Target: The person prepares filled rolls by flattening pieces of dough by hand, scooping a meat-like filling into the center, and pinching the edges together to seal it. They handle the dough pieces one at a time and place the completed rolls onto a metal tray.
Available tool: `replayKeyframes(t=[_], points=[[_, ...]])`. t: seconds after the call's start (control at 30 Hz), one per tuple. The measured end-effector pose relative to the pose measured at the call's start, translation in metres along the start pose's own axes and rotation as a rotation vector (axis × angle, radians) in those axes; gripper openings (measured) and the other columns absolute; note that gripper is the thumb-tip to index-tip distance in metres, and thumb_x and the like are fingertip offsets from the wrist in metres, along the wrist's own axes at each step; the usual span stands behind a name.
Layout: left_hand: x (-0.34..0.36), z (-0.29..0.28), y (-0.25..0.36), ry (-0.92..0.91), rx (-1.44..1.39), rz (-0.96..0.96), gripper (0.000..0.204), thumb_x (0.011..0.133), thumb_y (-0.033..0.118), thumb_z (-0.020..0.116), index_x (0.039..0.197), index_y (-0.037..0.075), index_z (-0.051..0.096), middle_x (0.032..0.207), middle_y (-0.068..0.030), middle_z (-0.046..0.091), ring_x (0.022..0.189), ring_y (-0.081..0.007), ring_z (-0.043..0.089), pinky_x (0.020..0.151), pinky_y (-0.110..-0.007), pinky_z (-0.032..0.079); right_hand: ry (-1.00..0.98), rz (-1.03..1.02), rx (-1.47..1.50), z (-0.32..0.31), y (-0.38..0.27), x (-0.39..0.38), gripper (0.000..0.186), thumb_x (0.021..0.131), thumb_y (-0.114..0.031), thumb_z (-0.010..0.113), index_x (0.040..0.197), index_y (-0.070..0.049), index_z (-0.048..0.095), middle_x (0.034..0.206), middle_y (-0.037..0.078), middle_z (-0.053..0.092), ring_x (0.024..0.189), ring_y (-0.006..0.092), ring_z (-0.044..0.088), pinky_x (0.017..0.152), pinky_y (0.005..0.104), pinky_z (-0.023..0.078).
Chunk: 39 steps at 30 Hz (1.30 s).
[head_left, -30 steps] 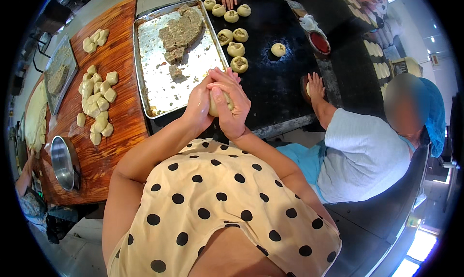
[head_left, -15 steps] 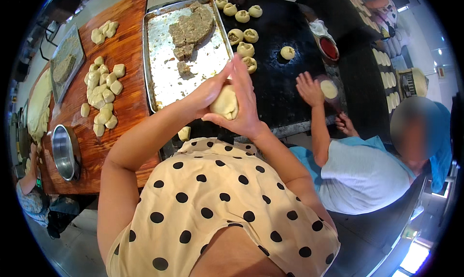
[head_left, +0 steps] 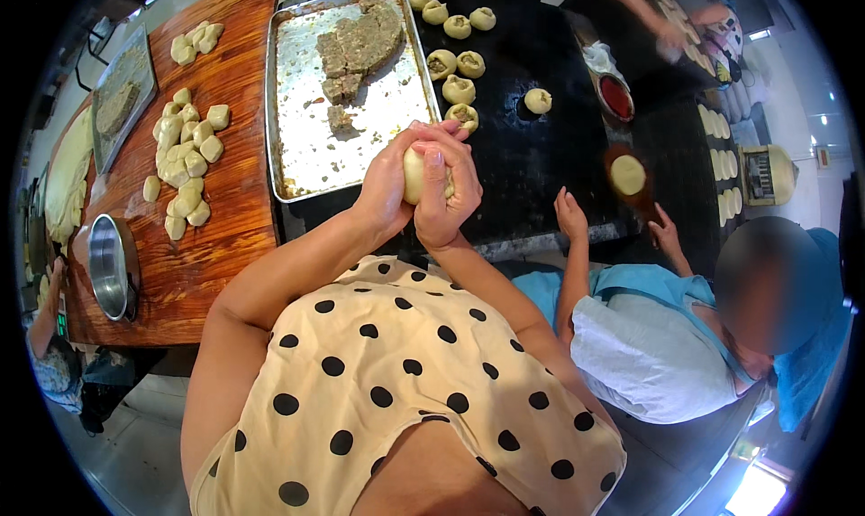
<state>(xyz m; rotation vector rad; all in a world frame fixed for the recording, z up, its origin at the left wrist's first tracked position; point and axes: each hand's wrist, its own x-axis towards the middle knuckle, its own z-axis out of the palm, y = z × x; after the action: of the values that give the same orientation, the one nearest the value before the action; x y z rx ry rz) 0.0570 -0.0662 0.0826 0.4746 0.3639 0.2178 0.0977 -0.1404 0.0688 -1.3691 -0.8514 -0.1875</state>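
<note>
Left hand (head_left: 385,185) and right hand (head_left: 458,188) had a pretty snug grip around the dough (head_left: 414,174), just by the tray (head_left: 305,147), buns (head_left: 459,89) sitting on the black desk (head_left: 518,169).

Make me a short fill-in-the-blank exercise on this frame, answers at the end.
1. Between the left hand and right hand is a pale ball of ____.
2. The metal bowl stands to the person's ____.
3. The small dish holds something coloured ____.

Missing words: dough; left; red.
</note>
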Motion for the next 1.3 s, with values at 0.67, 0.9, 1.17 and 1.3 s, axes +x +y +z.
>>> replayKeyframes(t=[0.67, 0.9, 1.17, 1.3], points=[[0.017, -0.039, -0.019, 0.012, -0.066, -0.03, 0.059, 0.104, 0.047, 0.034, 0.139, 0.001, 0.045, 0.133, -0.0181, 0.055, 0.12, -0.0306, 0.057, 0.105, -0.043, 0.047, -0.177, 0.04, -0.133, -0.011, 0.027, -0.007, 0.037, 0.087, -0.012, 0.07, 0.122, 0.0, 0.064, 0.132, 0.022, 0.058, 0.12, 0.0356, 0.057, 0.104, 0.042, 0.042], [0.011, -0.017, 0.006, 0.163, 0.258, -0.295, 0.041, 0.105, 0.032, 0.037, 0.13, 0.002, 0.05, 0.125, -0.0161, 0.061, 0.109, -0.0236, 0.064, 0.096, -0.038, 0.054, -0.475, -0.131, -0.363, -0.039, 0.012, 0.021, 0.076, 0.072, -0.031, 0.085, 0.135, -0.002, 0.052, 0.145, 0.025, 0.044, 0.133, 0.038, 0.044, 0.112, 0.0483, 0.035], [0.031, -0.017, -0.024, 0.029, -0.002, -0.231, 0.043, 0.105, 0.035, 0.039, 0.129, 0.002, 0.051, 0.123, -0.0156, 0.061, 0.108, -0.0239, 0.065, 0.095, -0.037, 0.055, -0.318, -0.134, -0.197, -0.046, 0.011, 0.011, 0.02, 0.086, -0.007, 0.065, 0.104, 0.001, 0.07, 0.12, 0.021, 0.065, 0.114, 0.0358, 0.062, 0.11, 0.0482, 0.039], [0.038, -0.006, -0.014, -0.118, -0.05, -0.265, 0.043, 0.105, 0.037, 0.04, 0.127, 0.003, 0.052, 0.122, -0.0151, 0.061, 0.106, -0.024, 0.065, 0.093, -0.037, 0.055, -0.191, -0.125, -0.16, -0.051, 0.011, 0.019, 0.018, 0.091, -0.005, 0.056, 0.098, 0.002, 0.071, 0.114, 0.021, 0.068, 0.111, 0.0361, 0.064, 0.108, 0.0467, 0.042]])
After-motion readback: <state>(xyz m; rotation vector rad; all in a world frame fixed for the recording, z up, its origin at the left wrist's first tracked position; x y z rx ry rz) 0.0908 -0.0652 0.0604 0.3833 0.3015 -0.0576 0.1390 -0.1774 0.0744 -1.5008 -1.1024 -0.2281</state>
